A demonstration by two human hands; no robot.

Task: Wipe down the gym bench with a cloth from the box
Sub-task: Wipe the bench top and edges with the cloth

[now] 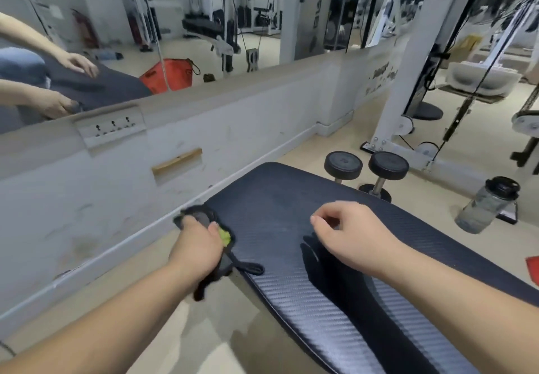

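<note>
Left hand (198,245) gripping dark cloth (224,260) at bench (291,213) edge, right hand (347,233) loosely curled, empty

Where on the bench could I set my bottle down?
The far end of the bench, between the left hand and right hand, is bare. The near right stretch behind the right wrist is bare too. The left edge is crowded by the dark item under the left hand.

Left hand (196,249) grips a dark cloth (226,260) at the bench (335,300) edge.
</note>
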